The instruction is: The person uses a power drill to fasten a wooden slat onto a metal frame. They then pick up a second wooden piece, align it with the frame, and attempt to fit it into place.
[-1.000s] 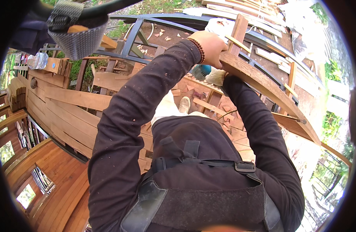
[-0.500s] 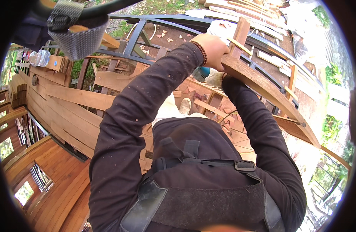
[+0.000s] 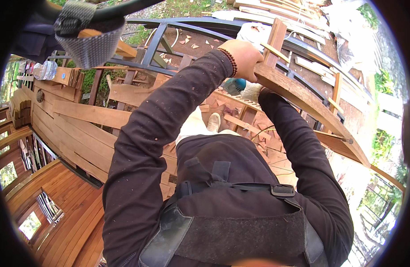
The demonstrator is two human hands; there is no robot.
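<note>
My left hand [image 3: 243,57], bare with a beaded bracelet at the wrist, is closed at the near end of a long wooden board [image 3: 303,99]. That board looks curved and runs off to the right. An upright wooden post [image 3: 275,42] rises beside my fingers. Lower down, my right hand [image 3: 250,92] wears a pale glove and sits under the board's edge. It is closed on a teal power tool [image 3: 234,86], whose kind I cannot make out; most of it is hidden by my left wrist and the board.
A dark metal frame [image 3: 155,44] crosses the far side. Wooden planks [image 3: 76,129] lie to the left, with a clear plastic bottle [image 3: 45,70] at their far end. Wood offcuts [image 3: 269,142] litter the ground around my shoe [image 3: 214,121]. A grey mesh holder [image 3: 90,44] hangs at upper left.
My right hand and the teal tool have shifted very slightly, and a bit more of the tool shows. My left hand stays on the board.
</note>
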